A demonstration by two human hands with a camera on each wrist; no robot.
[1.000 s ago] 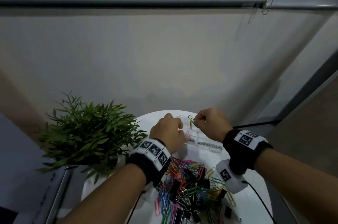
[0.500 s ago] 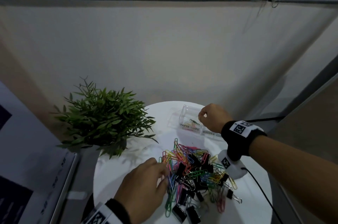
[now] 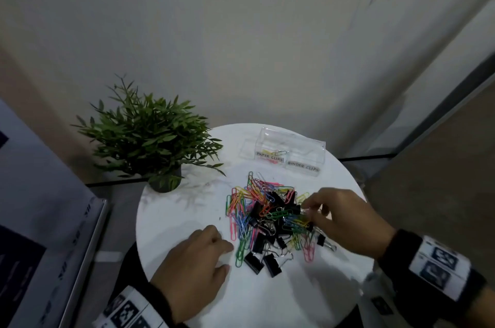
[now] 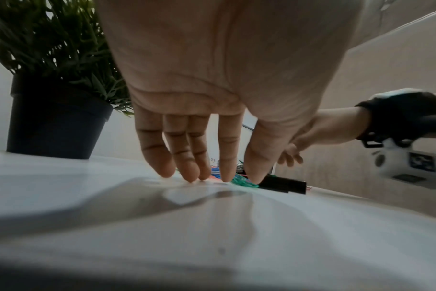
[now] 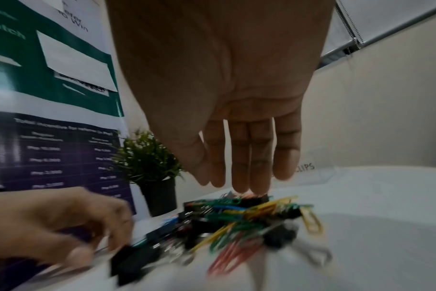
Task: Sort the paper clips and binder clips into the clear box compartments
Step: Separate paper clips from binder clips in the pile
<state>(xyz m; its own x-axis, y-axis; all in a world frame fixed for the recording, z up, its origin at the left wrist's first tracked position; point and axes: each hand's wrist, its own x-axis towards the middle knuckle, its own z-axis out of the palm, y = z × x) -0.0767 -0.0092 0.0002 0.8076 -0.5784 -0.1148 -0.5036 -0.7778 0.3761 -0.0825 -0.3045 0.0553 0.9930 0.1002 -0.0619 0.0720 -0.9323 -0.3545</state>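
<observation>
A clear two-part box [image 3: 290, 145] stands at the far side of the round white table [image 3: 182, 223]. It is labelled PAPER CLIPS on the left and BINDER CLIPS on the right. A few paper clips [image 3: 273, 153] lie in the left part. A mixed pile of coloured paper clips and black binder clips [image 3: 263, 216] lies mid-table. My left hand [image 3: 226, 258] rests with straight fingertips [image 4: 192, 175] on the table at the pile's near-left edge, holding nothing. My right hand [image 3: 308, 211] hovers over the pile's right side, its fingers [image 5: 244, 177] extended and empty.
A potted green plant [image 3: 152, 140] stands at the table's far left edge. Two black binder clips [image 3: 262, 263] lie at the pile's near edge, close to my left thumb. A printed poster board [image 3: 40, 234] leans to the left of the table.
Both hands left the box. The left came down to the pile first, then the right followed. The green paper clip my right hand pinched now lies in the paper clips part.
</observation>
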